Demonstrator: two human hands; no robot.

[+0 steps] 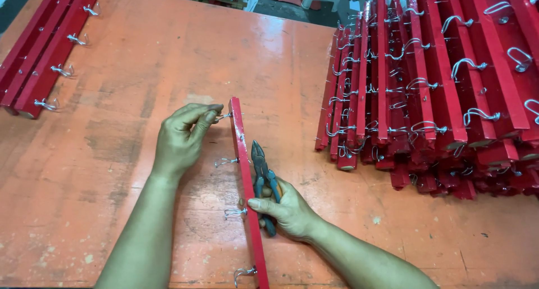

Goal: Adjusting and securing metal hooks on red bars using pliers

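Workbench (140, 58) orange, scuffed. Big stack of red hook rails (443, 87) at right, smaller stack of rails (45, 47) at far left. Red rail (245, 176) stands on edge mid-table, long axis running away from person, wire hooks sticking out left side. Left hand (182, 137) just left of rail's far end, fingers pinched on top hook (222, 117). Right hand (286, 210) braces rail's right face with thumb, fingers closed around pliers (263, 176), closed tips pointing away along rail. Left hand nearer hook.

To my right a big heap of red painted wooden strips with silver wire hooks (443, 92), to my far left a small stack of red hooked strips (42, 58), both on the worn orange tabletop (146, 47).
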